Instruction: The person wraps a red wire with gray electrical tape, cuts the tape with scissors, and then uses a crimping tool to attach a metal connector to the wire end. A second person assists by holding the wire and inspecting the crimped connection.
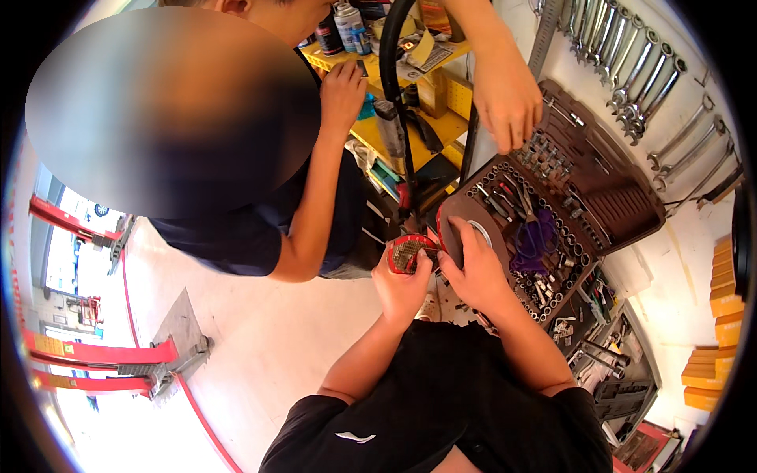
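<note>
My left hand (404, 285) is closed on a small red-rimmed round part (408, 252) with a gold-green, mesh-like face. The thumb presses near its edge. Close beside it, my right hand (479, 272) grips a larger grey-brown disc (455, 223) with a red edge. Behind those fingers a silver ring partly shows. Both hands meet in front of my chest, and the two round parts almost touch or touch; I cannot tell whether they are joined. Just beyond my right hand lies an open brown socket-set case (611, 193) with loose tools and purple-handled scissors (538, 236).
A co-worker in dark clothing (315, 213) stands at the left; one hand (509, 102) hangs over the case. Spray cans (347, 27) stand on a yellow shelf (445, 130). Wrenches (646, 75) hang on the wall. Red lift arms (102, 355) reach across the floor.
</note>
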Action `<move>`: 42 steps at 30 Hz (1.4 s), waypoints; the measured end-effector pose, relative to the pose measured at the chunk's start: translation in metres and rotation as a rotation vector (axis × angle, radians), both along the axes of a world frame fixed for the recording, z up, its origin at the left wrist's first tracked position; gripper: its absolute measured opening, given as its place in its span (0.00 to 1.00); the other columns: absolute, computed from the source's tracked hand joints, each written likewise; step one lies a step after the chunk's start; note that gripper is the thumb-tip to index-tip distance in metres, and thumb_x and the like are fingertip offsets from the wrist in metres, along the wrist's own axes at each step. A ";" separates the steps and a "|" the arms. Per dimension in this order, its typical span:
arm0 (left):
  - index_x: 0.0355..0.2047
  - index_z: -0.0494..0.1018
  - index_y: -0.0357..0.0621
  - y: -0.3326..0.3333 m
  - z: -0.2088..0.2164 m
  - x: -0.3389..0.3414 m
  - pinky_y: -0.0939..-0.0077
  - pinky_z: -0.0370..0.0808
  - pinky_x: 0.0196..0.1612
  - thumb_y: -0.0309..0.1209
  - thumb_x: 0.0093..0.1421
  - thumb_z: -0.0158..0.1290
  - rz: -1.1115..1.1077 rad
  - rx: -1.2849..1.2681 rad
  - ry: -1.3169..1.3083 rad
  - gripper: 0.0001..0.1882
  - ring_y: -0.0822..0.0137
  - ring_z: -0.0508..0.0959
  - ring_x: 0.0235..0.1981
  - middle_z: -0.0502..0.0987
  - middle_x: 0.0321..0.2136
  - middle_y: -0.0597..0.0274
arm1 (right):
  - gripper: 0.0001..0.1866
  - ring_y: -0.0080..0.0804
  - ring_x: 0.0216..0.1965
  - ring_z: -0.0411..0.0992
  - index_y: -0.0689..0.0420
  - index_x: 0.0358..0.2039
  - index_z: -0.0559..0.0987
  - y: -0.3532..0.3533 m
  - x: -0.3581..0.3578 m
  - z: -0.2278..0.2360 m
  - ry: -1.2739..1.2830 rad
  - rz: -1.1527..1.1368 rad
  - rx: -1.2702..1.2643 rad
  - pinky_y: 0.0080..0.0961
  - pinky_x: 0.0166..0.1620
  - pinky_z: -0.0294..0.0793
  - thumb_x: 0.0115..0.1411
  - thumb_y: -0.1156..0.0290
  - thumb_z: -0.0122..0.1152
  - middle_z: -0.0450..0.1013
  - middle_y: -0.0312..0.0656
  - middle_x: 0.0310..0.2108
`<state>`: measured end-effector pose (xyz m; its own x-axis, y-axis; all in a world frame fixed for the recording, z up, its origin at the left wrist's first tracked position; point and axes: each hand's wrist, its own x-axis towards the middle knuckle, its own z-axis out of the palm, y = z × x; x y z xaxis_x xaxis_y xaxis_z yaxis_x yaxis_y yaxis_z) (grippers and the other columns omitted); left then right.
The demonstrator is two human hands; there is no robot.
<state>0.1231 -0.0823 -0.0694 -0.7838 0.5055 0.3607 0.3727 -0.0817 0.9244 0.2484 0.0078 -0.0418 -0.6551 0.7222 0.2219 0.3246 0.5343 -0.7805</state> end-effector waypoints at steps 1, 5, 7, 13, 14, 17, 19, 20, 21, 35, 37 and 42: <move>0.39 0.80 0.35 -0.001 0.000 -0.002 0.70 0.82 0.39 0.26 0.54 0.64 -0.001 -0.015 -0.007 0.13 0.68 0.85 0.32 0.85 0.31 0.56 | 0.33 0.68 0.51 0.72 0.60 0.65 0.64 0.000 -0.002 -0.003 0.004 0.005 0.002 0.53 0.53 0.74 0.63 0.63 0.63 0.71 0.66 0.51; 0.40 0.80 0.34 -0.003 -0.005 -0.009 0.71 0.82 0.39 0.25 0.54 0.64 -0.006 -0.061 0.008 0.13 0.69 0.84 0.32 0.85 0.31 0.57 | 0.33 0.68 0.51 0.73 0.61 0.65 0.64 0.000 -0.007 -0.004 -0.009 0.007 -0.001 0.53 0.53 0.74 0.63 0.62 0.64 0.72 0.66 0.51; 0.41 0.80 0.34 -0.002 -0.008 -0.011 0.71 0.82 0.39 0.25 0.55 0.65 -0.005 -0.072 -0.004 0.13 0.69 0.84 0.33 0.85 0.31 0.57 | 0.34 0.68 0.50 0.73 0.61 0.65 0.64 0.001 -0.009 -0.001 -0.046 -0.010 0.014 0.53 0.52 0.75 0.63 0.62 0.64 0.72 0.66 0.51; 0.43 0.80 0.34 0.010 0.007 -0.006 0.72 0.81 0.43 0.26 0.59 0.64 -0.011 0.057 -0.107 0.13 0.69 0.85 0.37 0.86 0.35 0.56 | 0.35 0.67 0.49 0.74 0.62 0.65 0.64 0.005 -0.015 -0.002 -0.065 -0.059 0.099 0.51 0.51 0.76 0.63 0.61 0.65 0.72 0.65 0.51; 0.43 0.80 0.34 0.010 0.009 -0.006 0.72 0.81 0.44 0.26 0.59 0.64 -0.021 0.050 -0.132 0.13 0.69 0.85 0.37 0.86 0.35 0.56 | 0.35 0.67 0.49 0.74 0.62 0.65 0.64 0.006 -0.016 -0.002 -0.069 -0.066 0.104 0.51 0.51 0.76 0.63 0.61 0.65 0.72 0.64 0.51; 0.44 0.80 0.34 0.014 0.004 -0.011 0.73 0.81 0.44 0.26 0.60 0.64 -0.059 0.064 -0.185 0.13 0.69 0.85 0.38 0.86 0.36 0.57 | 0.35 0.66 0.49 0.74 0.62 0.65 0.64 0.008 -0.019 0.002 -0.103 -0.092 0.104 0.51 0.51 0.76 0.63 0.60 0.66 0.72 0.64 0.51; 0.44 0.80 0.34 0.015 -0.005 -0.017 0.73 0.81 0.45 0.26 0.60 0.64 -0.083 0.056 -0.180 0.13 0.69 0.85 0.38 0.86 0.36 0.57 | 0.35 0.66 0.49 0.74 0.62 0.65 0.64 0.010 -0.021 0.001 -0.110 -0.099 0.119 0.51 0.50 0.76 0.63 0.60 0.66 0.72 0.64 0.51; 0.44 0.80 0.34 0.016 -0.009 -0.020 0.73 0.81 0.45 0.27 0.60 0.64 -0.094 0.041 -0.163 0.13 0.69 0.85 0.38 0.86 0.36 0.57 | 0.35 0.65 0.49 0.74 0.62 0.65 0.64 0.012 -0.022 0.000 -0.113 -0.102 0.126 0.51 0.50 0.76 0.63 0.60 0.66 0.72 0.64 0.51; 0.44 0.80 0.34 0.017 -0.010 -0.021 0.73 0.81 0.45 0.27 0.60 0.64 -0.108 0.023 -0.148 0.13 0.69 0.85 0.38 0.86 0.36 0.57 | 0.35 0.65 0.49 0.74 0.62 0.65 0.64 0.013 -0.022 -0.001 -0.121 -0.107 0.132 0.51 0.50 0.76 0.63 0.60 0.66 0.72 0.64 0.51; 0.45 0.79 0.34 0.042 -0.024 -0.041 0.71 0.80 0.45 0.25 0.62 0.62 -0.273 0.118 -0.198 0.11 0.68 0.84 0.39 0.85 0.38 0.57 | 0.34 0.67 0.52 0.73 0.60 0.65 0.64 0.024 -0.031 -0.002 -0.154 -0.206 0.100 0.50 0.54 0.74 0.63 0.63 0.66 0.73 0.66 0.52; 0.45 0.79 0.34 0.046 -0.029 -0.047 0.70 0.80 0.46 0.24 0.62 0.62 -0.325 0.116 -0.166 0.11 0.67 0.83 0.40 0.85 0.39 0.56 | 0.34 0.66 0.49 0.74 0.61 0.64 0.64 0.026 -0.031 -0.005 -0.141 -0.226 0.158 0.51 0.51 0.75 0.62 0.63 0.67 0.73 0.64 0.50; 0.45 0.78 0.34 0.055 -0.045 -0.054 0.68 0.80 0.45 0.22 0.62 0.60 -0.416 0.019 -0.155 0.11 0.65 0.82 0.41 0.83 0.40 0.55 | 0.34 0.65 0.47 0.75 0.62 0.63 0.65 0.027 -0.030 -0.005 -0.132 -0.271 0.201 0.52 0.49 0.76 0.62 0.62 0.67 0.74 0.64 0.48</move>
<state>0.0689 -0.0269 -0.1149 -0.5606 0.7838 0.2673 0.1614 -0.2132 0.9636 0.2186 0.0349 -0.0463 -0.4783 0.8241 0.3034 0.5668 0.5535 -0.6102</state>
